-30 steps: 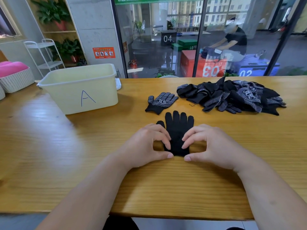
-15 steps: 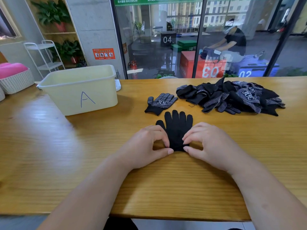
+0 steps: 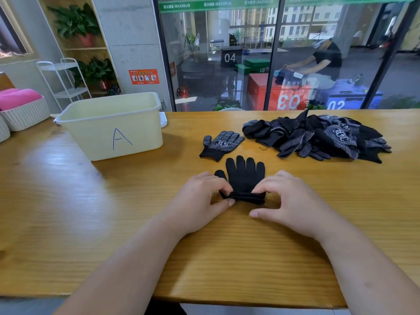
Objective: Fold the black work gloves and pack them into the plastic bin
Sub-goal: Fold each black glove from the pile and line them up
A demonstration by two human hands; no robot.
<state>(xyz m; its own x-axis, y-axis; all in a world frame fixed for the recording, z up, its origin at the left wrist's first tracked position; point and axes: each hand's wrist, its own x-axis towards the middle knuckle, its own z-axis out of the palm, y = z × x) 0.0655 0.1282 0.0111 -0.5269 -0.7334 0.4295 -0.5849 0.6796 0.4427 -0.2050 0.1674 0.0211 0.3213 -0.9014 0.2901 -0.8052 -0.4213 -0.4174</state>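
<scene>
A plain black glove (image 3: pixel 246 175) lies flat on the wooden table (image 3: pixel 68 201), fingers pointing away from me. Its cuff end is rolled up into a thick fold. My left hand (image 3: pixel 201 202) pinches the left end of that fold and my right hand (image 3: pixel 288 201) holds the right end. A second glove (image 3: pixel 221 144) with white grip dots lies just beyond, untouched. A pile of several dotted black gloves (image 3: pixel 322 137) sits at the back right. The pale yellow plastic bin (image 3: pixel 141 142), marked "A", stands at the back left; its inside is mostly hidden.
White woven baskets (image 3: pixel 25 114) with pink cloth stand at the far left edge. A glass wall runs behind the table, with a person seated beyond it. The table's front edge is close to my body.
Both hands have moved away from me along the glove, rolling its cuff end up towards the fingers. The flat part of the glove is shorter now.
</scene>
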